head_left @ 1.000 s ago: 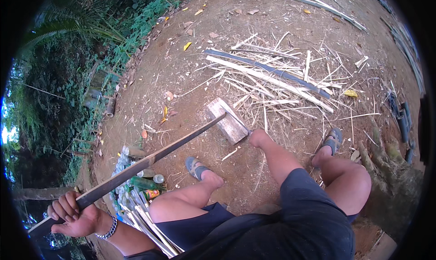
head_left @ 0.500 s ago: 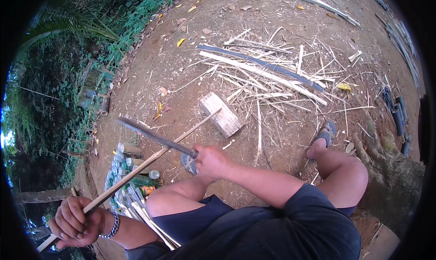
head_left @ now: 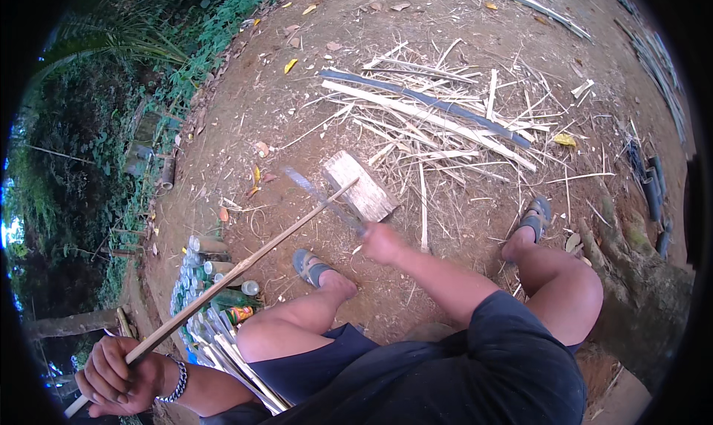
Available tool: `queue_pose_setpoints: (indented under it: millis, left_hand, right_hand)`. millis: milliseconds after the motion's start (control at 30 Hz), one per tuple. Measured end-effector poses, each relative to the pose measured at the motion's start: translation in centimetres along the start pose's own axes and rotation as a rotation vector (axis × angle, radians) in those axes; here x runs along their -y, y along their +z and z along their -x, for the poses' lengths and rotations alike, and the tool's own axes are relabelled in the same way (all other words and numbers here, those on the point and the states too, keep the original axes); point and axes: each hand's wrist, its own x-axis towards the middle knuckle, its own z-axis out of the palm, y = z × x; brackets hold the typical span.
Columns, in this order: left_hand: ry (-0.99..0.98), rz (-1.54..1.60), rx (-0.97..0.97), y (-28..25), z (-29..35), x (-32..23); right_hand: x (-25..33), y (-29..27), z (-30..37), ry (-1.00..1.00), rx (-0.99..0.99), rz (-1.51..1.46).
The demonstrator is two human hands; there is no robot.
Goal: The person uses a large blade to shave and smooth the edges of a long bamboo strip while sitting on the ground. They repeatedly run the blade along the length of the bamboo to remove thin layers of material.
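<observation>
My left hand point(head_left: 115, 374) is closed around the near end of a long, thin bamboo stick point(head_left: 245, 265), which runs up and to the right. The stick's far end rests on or just over a squared wooden block point(head_left: 362, 187) on the ground. My right hand point(head_left: 384, 243) grips the handle of a long-bladed knife; the handle is mostly hidden in my fist. The knife's blade point(head_left: 301, 180) is smeared by motion and crosses the stick near its far end. Whether blade and stick touch, I cannot tell.
Beyond the block lies a heap of split bamboo strips and shavings point(head_left: 438, 121). Bottles and jars point(head_left: 212, 269) stand at the left, beside a bundle of pale strips point(head_left: 238, 365). A tree trunk point(head_left: 639, 299) with roots rises at the right. Green plants point(head_left: 111, 128) border the left.
The knife and my right hand have moved forward and right, along the stick toward the block. My left hand has shifted slightly left and down with the stick.
</observation>
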Motion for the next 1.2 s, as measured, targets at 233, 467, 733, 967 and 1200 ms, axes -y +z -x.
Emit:
queue_pose_setpoints:
  millis: [233, 467, 733, 967, 1200]
  left_hand:
    - [-0.036, 0.008, -0.009, -0.7, -0.6, 0.1]
    - [-0.103, 0.034, -0.010, -0.5, -2.5, 0.7]
    - [-0.118, 0.065, 0.005, -1.5, -2.8, 0.5]
    - [-0.205, 0.236, 0.141, -2.0, -2.6, 0.9]
    - [-0.114, 0.142, 0.060, -2.3, -2.0, 0.6]
  right_hand:
    - [1.6, -2.7, 0.8, -0.037, 0.108, 0.111]
    - [-13.0, -0.6, -8.1, 0.125, -0.087, 0.082]
    - [-11.4, -1.8, -7.4, 0.183, 0.001, 0.170]
    - [-3.8, -4.2, -4.1, -0.006, 0.070, 0.243]
    - [-9.4, -1.7, -5.8, 0.062, -0.023, 0.221]
